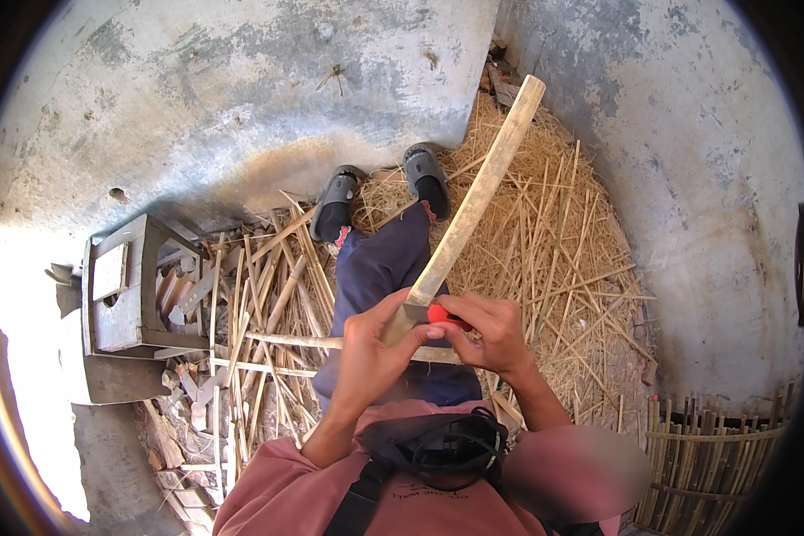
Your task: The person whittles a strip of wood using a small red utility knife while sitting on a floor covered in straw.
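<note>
A long pale slat (478, 196), of bamboo or wood, slants up and away from my lap toward the far right. My left hand (371, 348) is closed around its near end. Against the slat, by my left thumb, sits a knife (438, 314) with a red and black handle; its short grey blade lies across the wood. My right hand (493, 335) grips that handle, and the two thumbs almost meet. Beneath my hands another thin pole (295, 340) lies crosswise over my lap, partly hidden by my left hand.
Split strips (272, 295) pile up left of my legs, and straw-like shavings (545, 241) cover the floor to the right. A wooden box frame (121, 286) stands at the left. A stick-woven basket (706, 464) is at the near right. Concrete walls (232, 107) rise ahead and at the right.
</note>
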`<control>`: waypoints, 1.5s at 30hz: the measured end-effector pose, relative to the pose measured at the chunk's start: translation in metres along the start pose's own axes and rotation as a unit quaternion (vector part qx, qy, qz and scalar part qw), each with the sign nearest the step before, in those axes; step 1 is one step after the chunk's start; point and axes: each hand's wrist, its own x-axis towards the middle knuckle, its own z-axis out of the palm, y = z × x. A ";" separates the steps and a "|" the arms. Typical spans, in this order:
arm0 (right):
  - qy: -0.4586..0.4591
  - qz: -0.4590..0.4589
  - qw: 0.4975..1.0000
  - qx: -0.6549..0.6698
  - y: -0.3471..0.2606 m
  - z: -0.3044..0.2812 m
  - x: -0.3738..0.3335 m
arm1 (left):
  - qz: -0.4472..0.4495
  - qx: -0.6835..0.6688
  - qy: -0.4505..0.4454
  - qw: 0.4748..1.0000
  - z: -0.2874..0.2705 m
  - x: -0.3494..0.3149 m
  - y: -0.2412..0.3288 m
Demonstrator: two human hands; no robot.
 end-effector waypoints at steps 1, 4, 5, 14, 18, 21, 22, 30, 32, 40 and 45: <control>-0.001 0.004 1.000 0.001 -0.001 0.000 0.000 | -0.001 -0.001 0.001 1.000 0.001 0.000 0.000; 0.002 0.006 1.000 -0.014 -0.004 -0.001 0.000 | 0.002 -0.005 0.002 1.000 0.002 -0.001 -0.001; 0.006 0.010 1.000 -0.021 -0.006 0.000 -0.001 | 0.004 -0.007 0.003 1.000 0.002 -0.001 -0.002; -0.005 0.043 0.994 0.097 0.001 0.000 -0.004 | 0.036 -0.036 0.000 0.999 0.000 0.002 -0.006; -0.015 0.037 0.993 0.110 0.003 -0.009 -0.001 | -0.001 0.007 -0.024 1.000 -0.003 0.001 -0.001; -0.045 0.023 0.996 0.070 0.002 -0.019 0.005 | -0.002 0.032 -0.031 0.999 -0.004 0.002 0.001; -0.057 0.019 0.997 0.053 0.002 -0.021 0.006 | 0.003 0.039 -0.029 0.999 -0.005 0.002 0.001; -0.103 -0.013 0.995 -0.004 0.002 -0.029 0.009 | 0.021 0.076 0.003 0.997 -0.001 0.004 0.008; -0.115 -0.007 0.993 -0.008 0.000 -0.031 0.009 | 0.029 0.083 0.012 0.996 -0.001 0.004 0.010; -0.147 0.032 0.989 0.018 -0.008 -0.038 0.013 | 0.058 0.102 0.027 0.993 -0.002 0.005 0.015; -0.167 0.032 0.981 0.089 0.000 -0.039 0.012 | 0.080 0.123 0.012 0.989 -0.008 0.008 0.012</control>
